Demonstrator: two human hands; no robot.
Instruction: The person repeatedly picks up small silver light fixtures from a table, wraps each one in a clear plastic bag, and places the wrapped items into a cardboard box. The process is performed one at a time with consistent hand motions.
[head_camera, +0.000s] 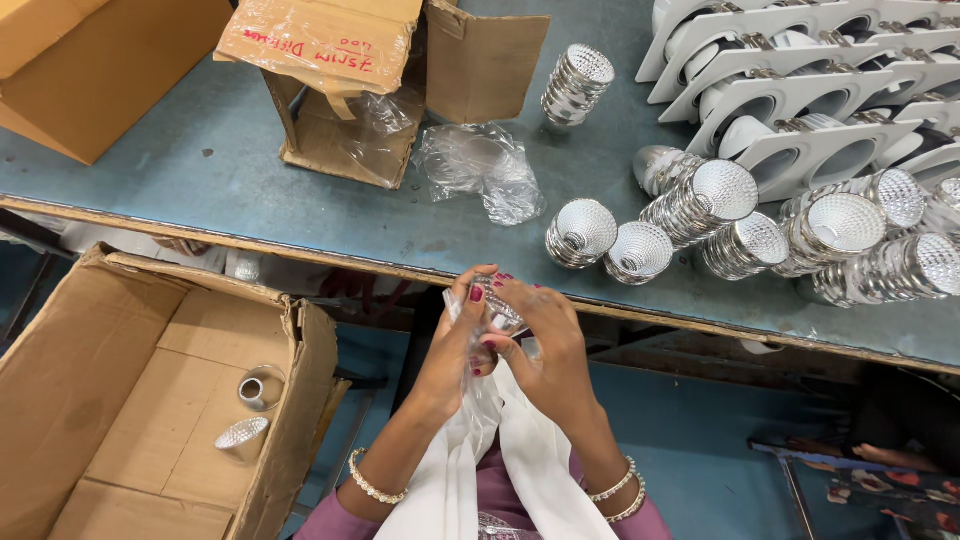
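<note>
Between both hands (505, 335), a plastic-wrapped reflector (497, 318).

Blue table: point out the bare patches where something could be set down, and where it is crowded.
The blue table is bare at left, between the big cardboard box and the torn carton. A narrower strip runs along the front edge below the crumpled plastic bag. The right side is crowded with silver reflector cups and white fixtures.
</note>
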